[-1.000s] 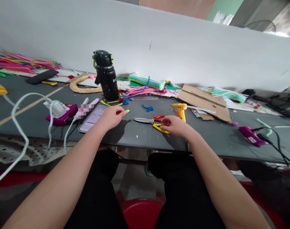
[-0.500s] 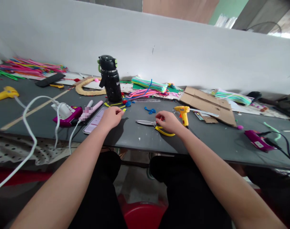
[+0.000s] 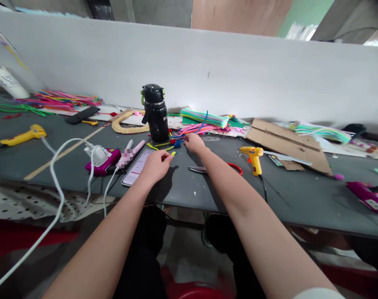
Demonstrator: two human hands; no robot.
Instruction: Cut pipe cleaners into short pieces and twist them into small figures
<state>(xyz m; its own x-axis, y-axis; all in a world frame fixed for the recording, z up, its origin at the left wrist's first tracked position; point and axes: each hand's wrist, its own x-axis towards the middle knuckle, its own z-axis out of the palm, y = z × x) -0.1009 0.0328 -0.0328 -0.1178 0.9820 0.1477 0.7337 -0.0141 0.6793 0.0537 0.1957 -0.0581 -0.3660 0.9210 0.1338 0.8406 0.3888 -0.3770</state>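
My left hand (image 3: pixel 159 166) is closed in a pinch, with a short piece of yellow pipe cleaner (image 3: pixel 173 154) poking out past the fingertips. It hovers over the right edge of a phone (image 3: pixel 135 169) with a lit screen. Farther up the table, my right hand (image 3: pixel 194 143) has its fingers curled together beside a small cluster of blue pieces (image 3: pixel 176 144) and yellow strips (image 3: pixel 159 145). Whatever is between those fingertips is too small to make out. Scissors (image 3: pixel 197 169) lie under my right forearm, which hides their middle; a red handle loop shows on the other side.
A black bottle (image 3: pixel 157 120) stands behind the phone. To the right are a yellow glue gun (image 3: pixel 254 160) and flat cardboard (image 3: pixel 288 143). Pipe cleaner bundles (image 3: pixel 204 117) lie along the white partition (image 3: pixel 189 66). White cables (image 3: pixel 52 170) run from a purple power socket (image 3: pixel 106 162) at left.
My right hand has left the scissors and reached forward and left to the blue and yellow pieces. My left hand stays near the phone. The view has shifted slightly left.
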